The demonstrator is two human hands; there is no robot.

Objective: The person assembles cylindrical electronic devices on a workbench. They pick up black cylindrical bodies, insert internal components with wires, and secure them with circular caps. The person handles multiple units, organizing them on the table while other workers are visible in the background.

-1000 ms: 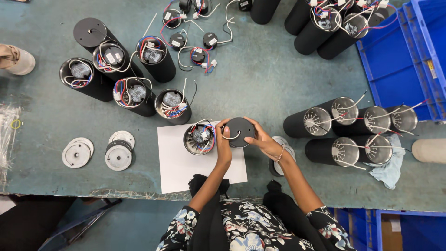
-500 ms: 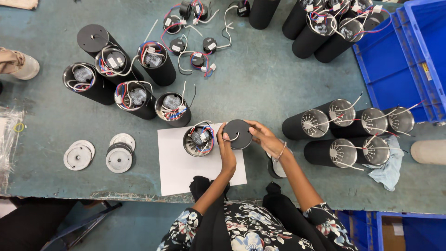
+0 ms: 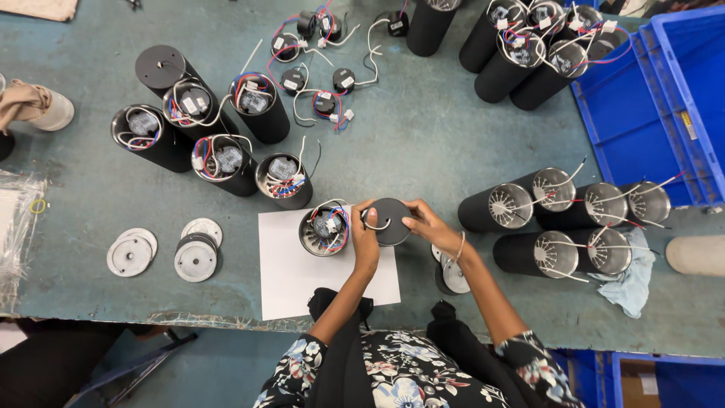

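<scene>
Not much has moved since half a second ago: the black cap [image 3: 393,221] has shifted a touch to the right of the open can [image 3: 325,231], and both hands have stayed on it. The left hand [image 3: 365,236] pinches the cap's left edge, thumb on top by a white wire [image 3: 375,224] that loops across the cap. The right hand [image 3: 428,226] grips the right edge with fingers curled, a thin bracelet [image 3: 458,247] on that wrist.

The cap is held just above the table [image 3: 423,128], over the right edge of a white sheet [image 3: 302,279]. The can stands on that sheet just beside the cap, upright, its top full of red, blue and white wiring.

Up left there's a cluster of five more black cans [image 3: 215,125], one capped, the rest open with wires showing. To the right, five cans lie on their sides [image 3: 563,223] with finned silver ends showing, next to a blue rag [image 3: 634,279]. Silver discs [image 3: 162,253] sit on the left of the table, and a couple more [image 3: 451,273] are tucked under the right forearm. Blue bin [image 3: 657,106] at the far right.
</scene>
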